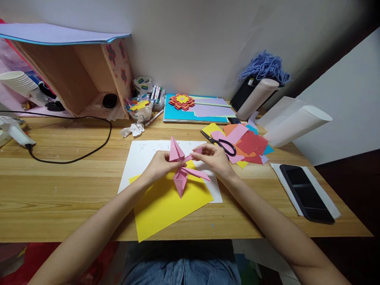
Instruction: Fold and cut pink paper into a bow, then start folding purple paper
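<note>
A folded pink paper flower [180,182] with several pointed petals is held up between both hands, over a yellow sheet [169,209] that overlaps a white sheet [142,154]. My left hand [163,164] is closed on the flower's left side, thumb near its middle. My right hand [212,158] pinches a petal at the upper right between thumb and fingers. One petal points up, another points down, and a narrow one sticks out to the lower right. Parts of the petals are hidden behind the fingers.
Black-handled scissors [227,146] lie on coloured paper scraps [252,144] right of my right hand. A phone [305,192] rests at the right. Behind are a red-and-yellow paper flower [181,101], a crumpled tissue [133,129] and a cardboard box [89,75]. A black cable [74,161] crosses the left.
</note>
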Available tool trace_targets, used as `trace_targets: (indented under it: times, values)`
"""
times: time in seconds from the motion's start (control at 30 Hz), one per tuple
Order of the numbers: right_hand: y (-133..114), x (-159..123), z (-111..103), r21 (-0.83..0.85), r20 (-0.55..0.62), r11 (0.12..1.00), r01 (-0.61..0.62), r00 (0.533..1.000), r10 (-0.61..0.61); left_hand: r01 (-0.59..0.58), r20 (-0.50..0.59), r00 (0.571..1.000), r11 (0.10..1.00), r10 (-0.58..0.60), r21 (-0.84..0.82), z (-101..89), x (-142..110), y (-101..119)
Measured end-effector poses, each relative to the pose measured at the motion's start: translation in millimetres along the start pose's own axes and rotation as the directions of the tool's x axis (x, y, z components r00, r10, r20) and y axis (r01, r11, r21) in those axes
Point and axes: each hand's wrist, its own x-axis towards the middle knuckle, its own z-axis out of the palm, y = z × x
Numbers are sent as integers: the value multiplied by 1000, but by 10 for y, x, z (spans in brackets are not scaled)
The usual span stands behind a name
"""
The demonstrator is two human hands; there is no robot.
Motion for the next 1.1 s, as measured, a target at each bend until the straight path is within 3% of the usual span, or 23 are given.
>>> trace_targets:
  times: [0.27,0.43,0.83,1.1]
  values:
    - [113,-18,88,83,130,994,-72,990,61,47,-71,996,998,-50,-46,69,-31,50]
    - [132,-45,130,109,123,993,-54,992,40,38,-77,996,998,-42,-52,85,-22,7]
    - [147,-26,91,109,145,980,-168,978,152,11,-3,1000,998,-11,57,91,11,-66]
    - [-2,-3,39,113,198,964,-240,956,214,16,30,999,995,-19,97,66,26,-53]
